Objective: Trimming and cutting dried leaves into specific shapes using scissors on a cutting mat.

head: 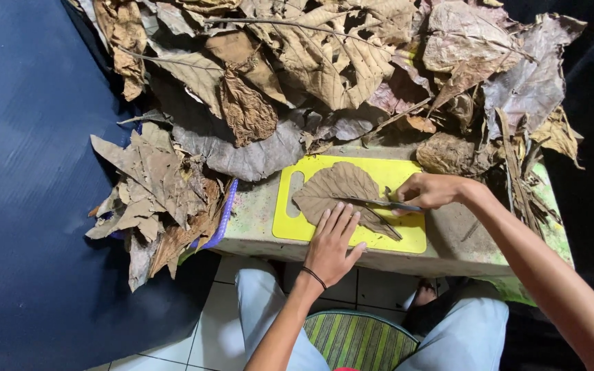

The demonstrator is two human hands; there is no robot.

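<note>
A large dry brown leaf (338, 189) lies flat on a yellow cutting board (407, 237) on a small worn table. My left hand (333, 244) presses flat on the leaf's near edge, fingers spread, a dark band on the wrist. My right hand (429, 190) grips a thin knife (386, 203) whose blade lies across the leaf along its midrib, pointing left.
A big heap of dry leaves (297, 69) covers the far side of the table (256, 220) and spills over its left edge (159, 199). A dark blue sheet (29, 185) lies at left. Below are my knees, a green striped stool (355, 340) and tiled floor.
</note>
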